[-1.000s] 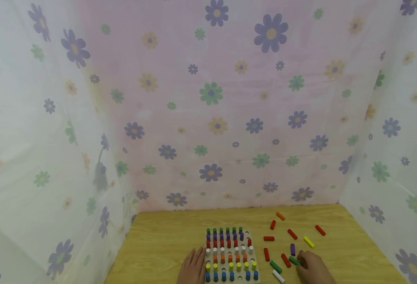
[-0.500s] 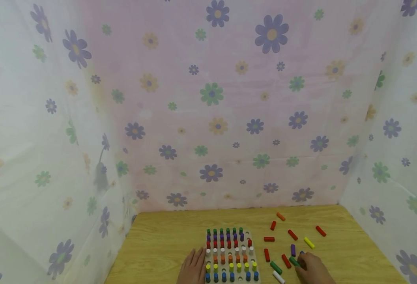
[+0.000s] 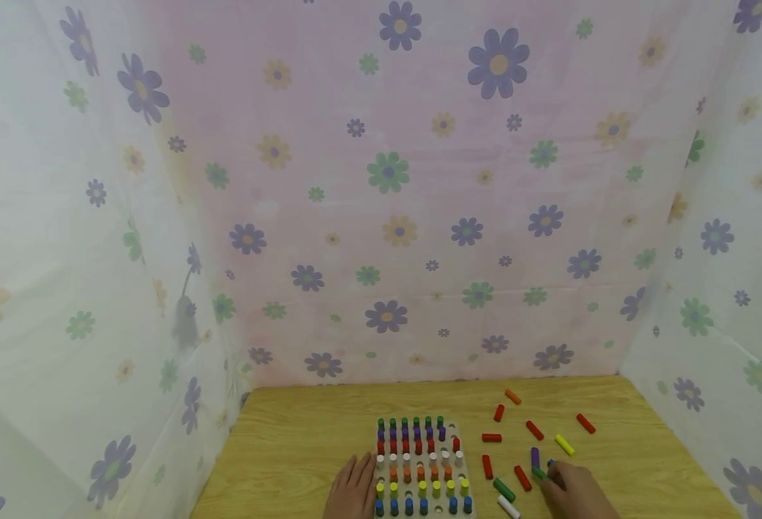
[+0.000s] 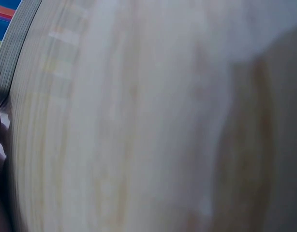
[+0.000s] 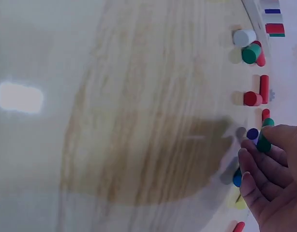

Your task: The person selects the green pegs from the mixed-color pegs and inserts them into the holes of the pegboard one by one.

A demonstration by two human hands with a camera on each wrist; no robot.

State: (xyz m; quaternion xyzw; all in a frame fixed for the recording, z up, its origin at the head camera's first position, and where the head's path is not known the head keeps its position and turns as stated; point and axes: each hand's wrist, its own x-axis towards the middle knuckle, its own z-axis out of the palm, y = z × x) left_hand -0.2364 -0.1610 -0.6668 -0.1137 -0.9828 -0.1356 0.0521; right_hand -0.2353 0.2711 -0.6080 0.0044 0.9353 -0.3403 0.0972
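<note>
Right hand [image 3: 572, 490] pinches a green peg [image 3: 539, 473], grip light at the tip, so it may slip toward the purple peg [image 3: 535, 456] at 12 o'clock while the left hand [image 3: 353, 492] rests flat and open by the pegboard [image 3: 463, 510].

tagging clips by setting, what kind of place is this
Probably a small staged tabletop booth, not a lived-in room: a wooden table boxed in on three sides by flower-print cloth, bearing only a peg board and loose coloured pegs.
</note>
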